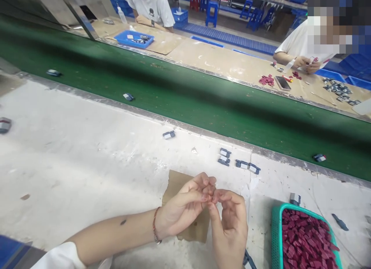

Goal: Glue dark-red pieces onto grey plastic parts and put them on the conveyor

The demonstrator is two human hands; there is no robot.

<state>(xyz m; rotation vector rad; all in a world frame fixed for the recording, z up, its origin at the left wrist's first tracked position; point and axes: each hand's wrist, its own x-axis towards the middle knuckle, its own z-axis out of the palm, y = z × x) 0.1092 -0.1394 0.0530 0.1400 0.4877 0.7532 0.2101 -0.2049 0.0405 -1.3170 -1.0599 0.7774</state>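
My left hand (188, 207) and my right hand (233, 222) meet at the fingertips above a torn piece of brown cardboard (176, 184). Both are closed in a pinch, thumbs against fingers; whatever lies between them is too small or hidden to make out. Just beyond my fingers, several small grey-and-white plastic parts (242, 164) lie on the white table (87, 164). Another dark part (248, 259) is partly covered by my right hand. To the right of that hand stands a green basket (276, 238) full of small dark-red pieces (307, 238).
A green conveyor belt (188, 95) runs across beyond the table, carrying a few grey parts (128, 96). Over the belt, two people sit at a cardboard-covered bench (199, 54) with a blue tray (135, 45), red pieces (266, 80) and a phone (282, 83).
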